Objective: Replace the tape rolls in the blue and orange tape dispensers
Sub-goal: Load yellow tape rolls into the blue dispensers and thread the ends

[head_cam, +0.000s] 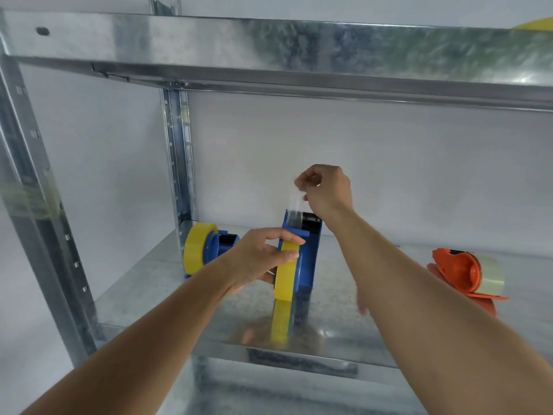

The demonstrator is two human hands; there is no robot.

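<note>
A blue tape dispenser (311,253) stands upright on the metal shelf (167,283), with a yellow tape roll (285,274) mounted on its near side. My left hand (260,259) grips that roll, thumb and fingers curled round its rim. My right hand (324,188) is raised above the dispenser's toothed blade and pinches the free end of a clear tape strip (294,209) pulled up from it. A second blue dispenser (223,242) with a yellow roll (196,248) lies at the back left. An orange dispenser (454,272) holding a clear roll (489,275) lies at the right.
The upper shelf beam (269,46) spans overhead, close above my right hand. Perforated steel uprights (179,151) stand at the back left and near left. A white wall closes the back. Something yellow (535,25) shows on the upper shelf at the far right.
</note>
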